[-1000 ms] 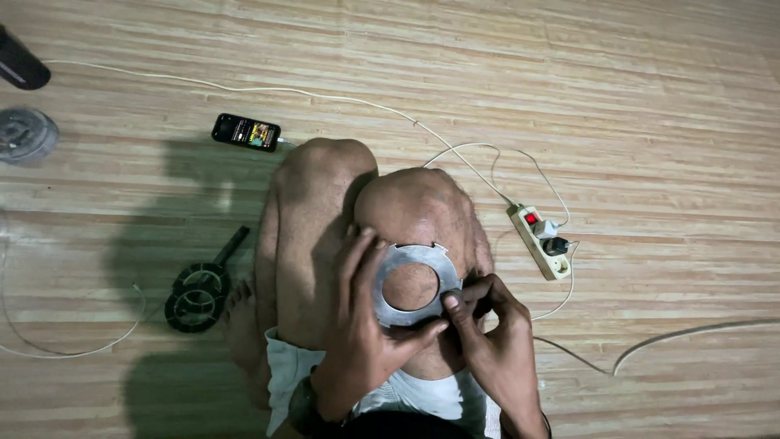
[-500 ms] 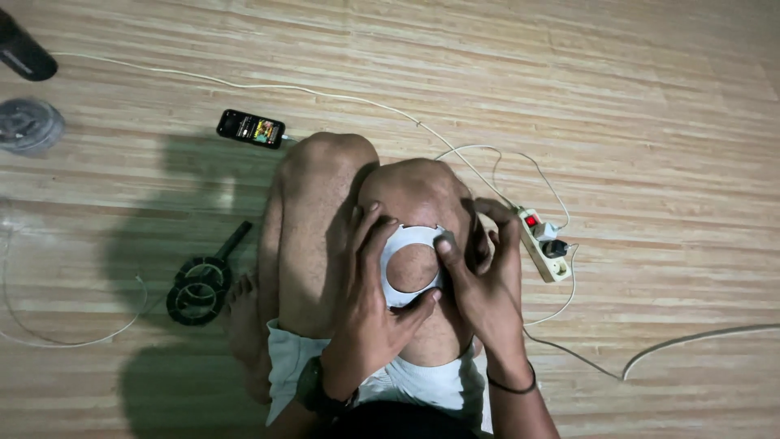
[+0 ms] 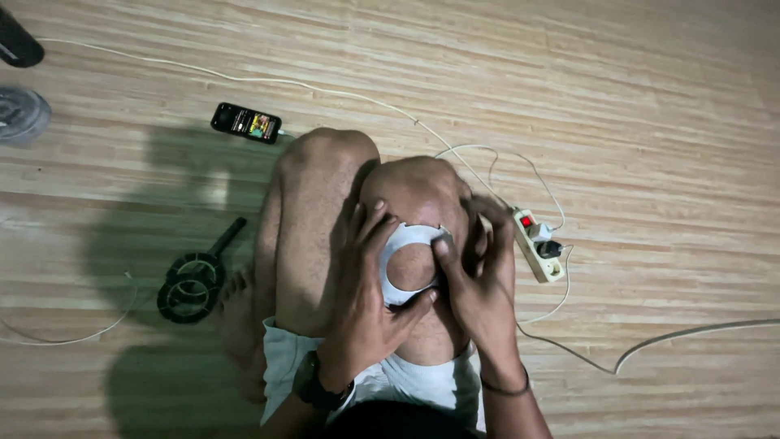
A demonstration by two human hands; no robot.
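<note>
I sit on a wooden floor with both knees drawn up. A pale grey ring-shaped piece (image 3: 396, 245) lies pressed against my right knee (image 3: 422, 199). My left hand (image 3: 367, 301) wraps the ring from the left and below, fingers spread along its edge. The right side of the ring is gripped by my right hand (image 3: 478, 276), its thumb on the rim and its fingers curled round the knee. Part of the ring is hidden under both hands.
A phone (image 3: 246, 123) with a lit screen lies on the floor at the upper left, on a white cable. A white power strip (image 3: 537, 244) with plugs sits to the right. A black two-ring tool (image 3: 195, 276) lies left of my foot. A round grey object (image 3: 20, 114) sits at the far left.
The ring went from held flat above my lap to pressed up against my right knee. Both hands moved up and forward with it.
</note>
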